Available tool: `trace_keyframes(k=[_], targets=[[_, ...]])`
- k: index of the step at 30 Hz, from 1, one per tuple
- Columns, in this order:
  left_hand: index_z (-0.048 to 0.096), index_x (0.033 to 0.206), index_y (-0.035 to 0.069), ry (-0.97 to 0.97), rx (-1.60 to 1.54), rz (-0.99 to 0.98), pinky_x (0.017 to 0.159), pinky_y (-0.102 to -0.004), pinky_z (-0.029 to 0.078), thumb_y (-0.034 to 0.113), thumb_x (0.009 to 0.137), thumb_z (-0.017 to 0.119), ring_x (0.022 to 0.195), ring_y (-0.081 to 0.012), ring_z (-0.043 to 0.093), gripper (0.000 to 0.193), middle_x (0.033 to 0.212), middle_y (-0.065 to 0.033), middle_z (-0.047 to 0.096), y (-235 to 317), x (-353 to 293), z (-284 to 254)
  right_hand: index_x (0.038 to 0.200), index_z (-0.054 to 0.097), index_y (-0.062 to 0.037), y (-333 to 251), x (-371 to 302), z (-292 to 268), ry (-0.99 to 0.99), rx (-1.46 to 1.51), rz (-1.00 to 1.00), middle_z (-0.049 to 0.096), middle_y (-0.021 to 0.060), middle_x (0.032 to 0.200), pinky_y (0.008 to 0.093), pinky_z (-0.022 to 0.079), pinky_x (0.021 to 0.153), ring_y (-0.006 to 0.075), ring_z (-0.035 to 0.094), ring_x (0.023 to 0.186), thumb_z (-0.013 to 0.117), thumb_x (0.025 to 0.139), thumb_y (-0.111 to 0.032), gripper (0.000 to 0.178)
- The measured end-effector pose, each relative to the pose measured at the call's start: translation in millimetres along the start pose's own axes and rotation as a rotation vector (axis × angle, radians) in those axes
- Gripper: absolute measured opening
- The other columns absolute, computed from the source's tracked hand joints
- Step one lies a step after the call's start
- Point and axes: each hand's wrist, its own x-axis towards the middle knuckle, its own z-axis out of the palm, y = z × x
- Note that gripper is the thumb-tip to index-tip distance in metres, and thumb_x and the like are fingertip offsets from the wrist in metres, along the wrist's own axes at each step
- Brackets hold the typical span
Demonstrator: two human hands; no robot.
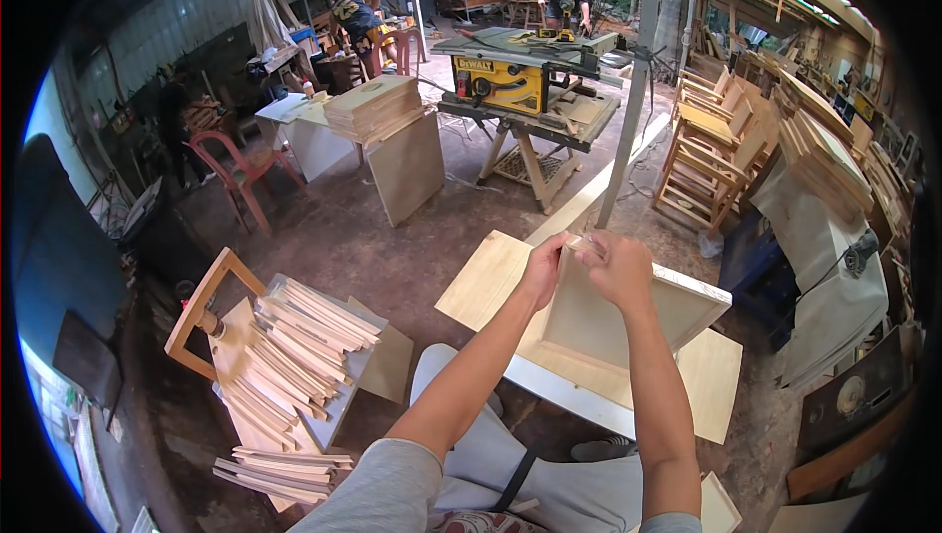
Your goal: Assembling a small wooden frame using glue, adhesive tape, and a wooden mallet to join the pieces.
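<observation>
A pale wooden panel with a raised rim (594, 322) stands on edge in front of me, tilted, on a wooden board (491, 283). My left hand (543, 270) is closed at the panel's upper left corner, fingers gripping the edge. Close beside it, my right hand (620, 270) is curled at the same corner, thumb and fingers pinched together. A small pale piece shows between the two hands, too small to name. Lower left, several thin wooden strips (299, 356) lie in rows on a low board, next to a wooden frame (186, 322).
A yellow table saw (500, 84) on a wooden stand is ahead. Left of it, stacked panels (376, 109) rest on a table near a red plastic chair (240, 170). Wooden chairs (711, 140) line the right, beside a metal post (628, 111). Other people work at the back.
</observation>
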Motion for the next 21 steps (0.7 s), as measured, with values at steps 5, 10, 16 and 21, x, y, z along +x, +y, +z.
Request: trace_keyframes(k=[5, 10, 16, 21], targets=[[0.059, 0.132, 0.006, -0.028, -0.002, -0.009, 0.108, -0.0366, 0.041, 0.040, 0.104, 0.050, 0.121, -0.0194, 0.060, 0.044, 0.127, -0.0073, 0.066, 3.3, -2.4, 6.6, 0.104, 0.078, -0.0088, 5.9, 0.6, 2.3, 0.042, 0.046, -0.012, 0.071, 0.0170, 0.076, 0.0464, 0.053, 0.069, 0.0376, 0.070, 0.072, 0.082, 0.076, -0.027, 0.034], [0.057, 0.135, 0.007, -0.062, 0.003, -0.069, 0.109, -0.0370, 0.041, 0.041, 0.105, 0.050, 0.123, -0.0192, 0.058, 0.046, 0.131, -0.0067, 0.064, 11.1, -6.5, 3.5, 0.104, 0.078, -0.0084, 3.6, 3.2, 0.9, -0.013, 0.002, -0.020, 0.071, 0.0171, 0.075, 0.0462, 0.053, 0.069, 0.0377, 0.069, 0.071, 0.082, 0.075, -0.026, 0.034], [0.054, 0.140, 0.007, -0.146, 0.015, -0.124, 0.111, -0.0377, 0.040, 0.043, 0.108, 0.045, 0.125, -0.0196, 0.057, 0.049, 0.135, -0.0064, 0.063, 14.7, -6.8, -0.3, 0.105, 0.079, -0.0116, -6.3, 1.1, -6.1, -0.042, -0.050, -0.010, 0.072, 0.0163, 0.079, 0.0469, 0.054, 0.071, 0.0372, 0.070, 0.075, 0.080, 0.078, -0.026, 0.031], [0.054, 0.139, 0.007, -0.188, 0.030, -0.149, 0.111, -0.0374, 0.039, 0.045, 0.109, 0.044, 0.126, -0.0192, 0.056, 0.050, 0.135, -0.0071, 0.063, 15.6, -7.5, 0.4, 0.108, 0.078, -0.0147, -8.0, -4.1, -3.2, -0.049, -0.098, 0.007, 0.074, 0.0145, 0.086, 0.0477, 0.055, 0.074, 0.0365, 0.071, 0.081, 0.078, 0.080, -0.027, 0.030]])
